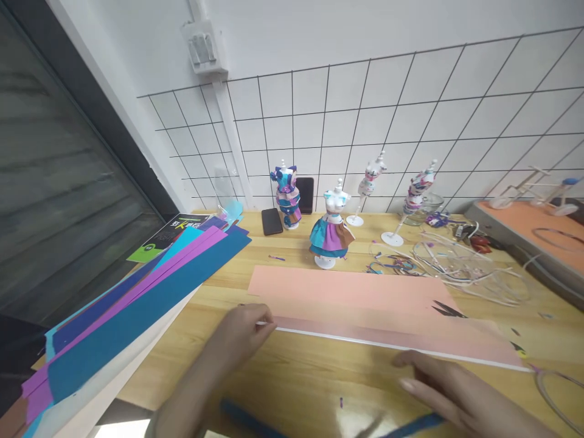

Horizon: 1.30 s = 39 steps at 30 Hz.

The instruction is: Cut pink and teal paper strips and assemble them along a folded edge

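Observation:
A long pink paper sheet (pixel 347 289) lies across the wooden table, with a narrow white strip (pixel 347 337) along its near edge. My left hand (pixel 246 331) pinches the left end of that edge between thumb and fingers. Beside the right part of the same edge is my right hand (pixel 433 386), thumb and forefinger apart, holding nothing I can see. Black-bladed scissors (pixel 449 310) lie at the sheet's right side, their handle partly hidden beneath a see-through part of it.
Coloured paper sheets (pixel 150 304) are stacked at the left. Behind stand small mannequins, one in a colourful skirt (pixel 332 236), and a phone (pixel 272 221). Tangled cords (pixel 465 261) lie right, near an orange-topped box (pixel 538 225). Blurred blue strips (pixel 250 420) cross the bottom.

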Each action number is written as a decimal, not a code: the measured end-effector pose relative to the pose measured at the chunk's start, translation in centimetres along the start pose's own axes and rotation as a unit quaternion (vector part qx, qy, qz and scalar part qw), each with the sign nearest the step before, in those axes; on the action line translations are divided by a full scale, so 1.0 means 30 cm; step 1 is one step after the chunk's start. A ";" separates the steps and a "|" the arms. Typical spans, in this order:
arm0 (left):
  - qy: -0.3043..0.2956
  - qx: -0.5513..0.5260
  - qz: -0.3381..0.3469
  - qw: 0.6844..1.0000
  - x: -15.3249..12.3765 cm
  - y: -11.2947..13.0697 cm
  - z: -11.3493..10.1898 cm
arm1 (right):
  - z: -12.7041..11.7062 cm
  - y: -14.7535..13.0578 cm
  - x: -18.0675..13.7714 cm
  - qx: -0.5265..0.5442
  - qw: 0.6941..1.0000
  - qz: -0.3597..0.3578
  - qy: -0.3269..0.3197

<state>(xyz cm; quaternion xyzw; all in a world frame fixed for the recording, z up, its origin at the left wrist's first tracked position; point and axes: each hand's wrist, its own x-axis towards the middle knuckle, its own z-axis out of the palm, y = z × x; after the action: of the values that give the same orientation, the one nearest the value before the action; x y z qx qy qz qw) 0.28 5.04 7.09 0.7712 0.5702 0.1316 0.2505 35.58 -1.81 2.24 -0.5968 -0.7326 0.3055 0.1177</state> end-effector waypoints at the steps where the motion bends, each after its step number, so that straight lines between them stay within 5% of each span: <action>1: -0.003 0.028 -0.008 1.000 -0.002 0.026 0.031 | 0.004 -0.059 0.037 0.023 0.999 -0.001 -0.041; 5: -0.048 0.119 -0.046 0.991 -0.039 0.123 0.163 | 0.062 -0.224 0.139 0.090 0.990 -0.037 -0.100; 12: -0.133 0.167 -0.048 0.976 -0.086 0.242 0.276 | 0.156 -0.258 0.249 0.215 0.957 -0.073 -0.180; 22: 0.043 0.169 0.158 0.972 -0.109 0.205 0.449 | 0.187 -0.230 0.275 0.240 0.937 -0.061 -0.248; 27: 0.138 0.020 0.244 0.960 -0.105 0.181 0.419 | 0.164 -0.193 0.246 0.299 0.925 -0.055 -0.227; 33: 0.234 0.007 0.173 0.957 -0.106 0.054 0.320 | 0.095 -0.101 0.174 0.318 0.930 0.010 -0.185; 36: 0.217 0.013 0.184 0.959 -0.107 0.028 0.327 | 0.071 -0.046 0.149 0.336 0.926 0.028 -0.169; 39: 0.140 -0.004 0.227 0.964 -0.106 0.060 0.366 | 0.063 -0.009 0.135 0.358 0.921 0.044 -0.148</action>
<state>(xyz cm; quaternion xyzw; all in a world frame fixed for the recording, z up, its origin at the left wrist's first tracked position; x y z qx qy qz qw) 6.09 -0.97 -0.90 0.8532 0.4095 0.2936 0.1346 33.31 1.41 0.14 -0.4943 -0.5567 0.6368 0.2006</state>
